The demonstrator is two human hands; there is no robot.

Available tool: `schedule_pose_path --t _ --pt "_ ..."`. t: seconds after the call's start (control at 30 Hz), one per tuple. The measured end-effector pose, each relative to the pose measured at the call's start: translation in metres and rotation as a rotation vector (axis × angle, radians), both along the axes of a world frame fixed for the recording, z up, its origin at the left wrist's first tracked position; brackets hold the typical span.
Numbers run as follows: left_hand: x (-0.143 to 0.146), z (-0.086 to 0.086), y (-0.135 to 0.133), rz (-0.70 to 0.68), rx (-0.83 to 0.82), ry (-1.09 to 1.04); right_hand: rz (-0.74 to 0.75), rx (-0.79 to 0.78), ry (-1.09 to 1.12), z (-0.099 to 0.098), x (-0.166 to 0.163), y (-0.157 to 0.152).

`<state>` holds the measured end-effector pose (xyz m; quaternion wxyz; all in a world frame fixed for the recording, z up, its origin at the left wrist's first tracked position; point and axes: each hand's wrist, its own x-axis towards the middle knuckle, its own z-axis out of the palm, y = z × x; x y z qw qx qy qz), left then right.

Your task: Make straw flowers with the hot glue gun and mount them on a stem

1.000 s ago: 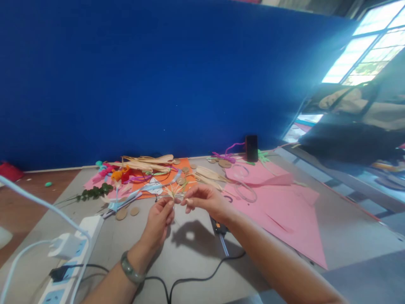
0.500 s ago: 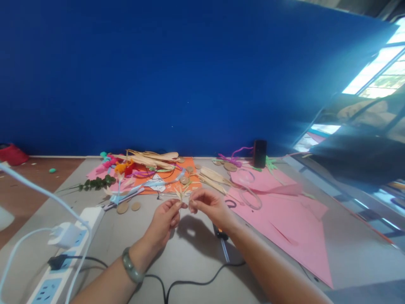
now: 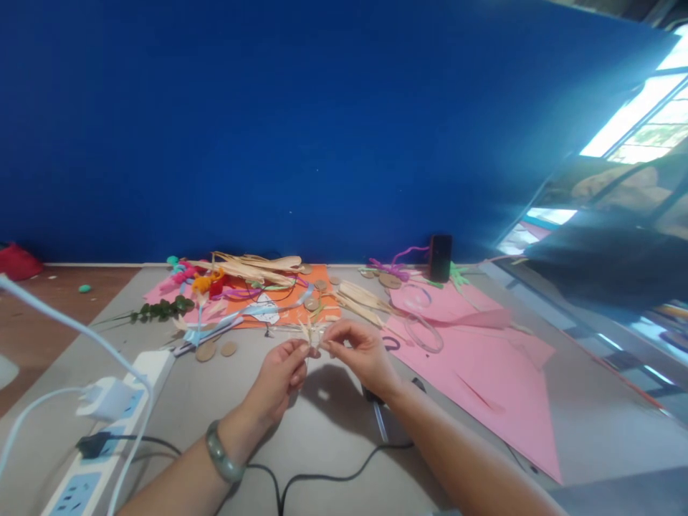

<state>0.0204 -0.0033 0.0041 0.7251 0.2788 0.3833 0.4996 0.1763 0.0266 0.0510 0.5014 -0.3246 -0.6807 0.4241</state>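
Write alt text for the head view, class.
A person's left hand pinches pale strips above a gray table, the right hand close beside it. Orange paper lies beyond, pink paper to the right, and a power strip to the left.

Grey table (image 3: 215, 387): we look across its flat top.
White power strip (image 3: 110, 448): near left, set aslant.
Black cable (image 3: 333, 476): we see it curve across the near middle.
Cardboard discs (image 3: 206, 351): we spot two together, left of centre.
Leafy sprig (image 3: 164, 309): far left.
Orange sheet (image 3: 290, 315): far middle, partly covered.
Pink sheets (image 3: 516, 401): we find them spread over the right.
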Motion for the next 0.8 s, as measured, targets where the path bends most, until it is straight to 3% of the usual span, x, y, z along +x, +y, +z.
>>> schedule_pose_path --t 0.27,0.5,0.8 --pt "0.0013 -0.0014 0.0006 -0.025 0.007 -0.035 -0.059 0.228 -0.158 -0.0071 0.0031 0.0049" --pt "0.0004 0.0003 -0.0012 -0.105 0.018 -0.044 -0.049 0.302 -0.192 -0.0085 0.005 0.0066" --pt "-0.0002 -0.0016 -0.0005 -0.086 0.043 -0.034 -0.017 0.386 -0.208 -0.0044 0.0068 0.0044"
